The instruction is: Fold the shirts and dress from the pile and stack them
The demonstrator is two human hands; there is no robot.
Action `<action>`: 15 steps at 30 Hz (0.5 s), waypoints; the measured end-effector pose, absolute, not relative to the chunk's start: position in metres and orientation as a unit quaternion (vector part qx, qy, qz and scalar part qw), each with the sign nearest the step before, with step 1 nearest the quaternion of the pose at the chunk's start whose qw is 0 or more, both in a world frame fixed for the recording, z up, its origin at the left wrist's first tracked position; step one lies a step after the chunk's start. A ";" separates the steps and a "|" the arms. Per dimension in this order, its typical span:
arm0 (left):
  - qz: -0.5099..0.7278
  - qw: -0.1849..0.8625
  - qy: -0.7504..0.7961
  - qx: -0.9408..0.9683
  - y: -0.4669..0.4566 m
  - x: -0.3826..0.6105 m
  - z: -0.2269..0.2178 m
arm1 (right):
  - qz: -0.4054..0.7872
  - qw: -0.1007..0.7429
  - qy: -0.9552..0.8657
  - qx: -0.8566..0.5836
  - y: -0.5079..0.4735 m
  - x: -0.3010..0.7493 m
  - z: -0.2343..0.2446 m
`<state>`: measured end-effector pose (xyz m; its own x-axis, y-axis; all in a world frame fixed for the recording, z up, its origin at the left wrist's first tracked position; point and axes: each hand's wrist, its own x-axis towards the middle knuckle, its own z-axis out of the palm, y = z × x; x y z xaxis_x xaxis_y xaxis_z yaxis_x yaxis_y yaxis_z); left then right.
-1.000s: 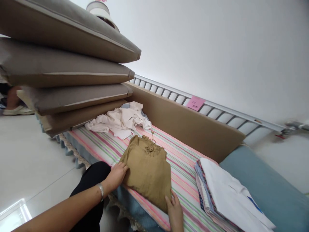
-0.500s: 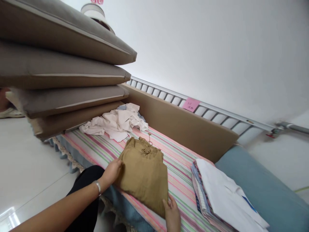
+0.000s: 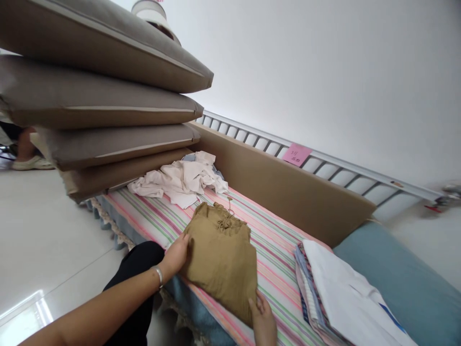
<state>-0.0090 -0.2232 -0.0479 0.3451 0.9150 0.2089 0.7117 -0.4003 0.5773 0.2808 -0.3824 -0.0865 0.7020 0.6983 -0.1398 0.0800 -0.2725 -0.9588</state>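
Note:
Folded brown pants point(image 3: 221, 262) with a gathered drawstring waist lie on the striped sheet in front of me, the waist end pointing away. My left hand point(image 3: 177, 254), a silver bangle at its wrist, is closed on the left edge of the pants. At the near right corner my right hand point(image 3: 263, 317) pinches the fabric, thumb on top and fingers at the outer side. Right of the pants sits a stack of folded clothes point(image 3: 345, 293) with a white piece uppermost. Crumpled pale clothes point(image 3: 183, 178) lie in a heap beyond the pants.
Thick grey-brown cushions point(image 3: 108, 108) are piled at the left. A brown board point(image 3: 281, 192) stands along the far side, before a white radiator point(image 3: 245, 137) with a pink note point(image 3: 297, 154). A blue-grey cushion point(image 3: 392, 269) lies at right. Another person's shoe point(image 3: 34, 163) shows at far left.
The whole view has shifted slightly, so things appear a little further right. Both hands keep their hold on the pants, which look unchanged in shape.

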 end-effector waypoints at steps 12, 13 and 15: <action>0.212 0.170 0.365 0.890 -0.246 0.001 -0.043 | 0.302 0.531 -0.261 -0.747 -0.384 0.282 -0.086; 0.213 0.169 0.361 0.892 -0.247 0.001 -0.045 | 0.305 0.534 -0.260 -0.745 -0.384 0.282 -0.086; 0.226 0.179 0.360 0.887 -0.247 -0.001 -0.049 | 0.307 0.534 -0.257 -0.745 -0.384 0.281 -0.085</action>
<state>-0.0005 -0.2468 -0.0495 0.6385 0.7201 0.2716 0.5582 -0.6762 0.4807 0.2805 -0.3842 -0.0853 0.6786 0.7113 -0.1831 0.0552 -0.2980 -0.9530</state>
